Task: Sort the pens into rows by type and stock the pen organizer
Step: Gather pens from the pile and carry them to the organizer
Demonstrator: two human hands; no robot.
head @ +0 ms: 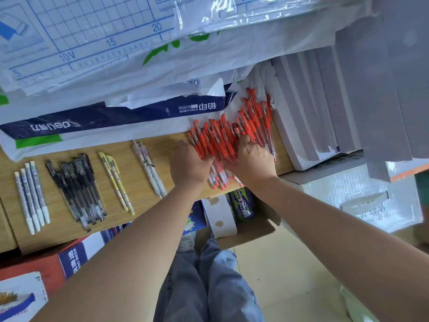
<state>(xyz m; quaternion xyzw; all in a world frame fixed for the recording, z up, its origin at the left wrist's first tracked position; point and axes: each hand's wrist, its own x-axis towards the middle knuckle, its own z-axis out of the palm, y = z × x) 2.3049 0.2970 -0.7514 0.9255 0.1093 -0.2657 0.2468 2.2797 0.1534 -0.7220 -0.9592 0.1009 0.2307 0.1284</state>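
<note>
A big pile of red pens [234, 131] lies at the right end of the wooden shelf [162, 140]. My left hand [189, 162] and my right hand [251, 159] both press down on the pile's near part, fingers spread among the pens. Left of the hands, sorted groups lie in rows: two white pens [149, 167], two yellow pens [116, 182], several black pens [77, 189] and several grey-white pens [32, 196]. No pen organizer is visible.
Packs of paper in blue-white wrapping [116, 115] and clear plastic sheets crowd the shelf's back. White boxes [308, 112] stack at the right. Below the shelf edge stand cardboard boxes [243, 217] and red-blue cartons [69, 256]. My legs show below.
</note>
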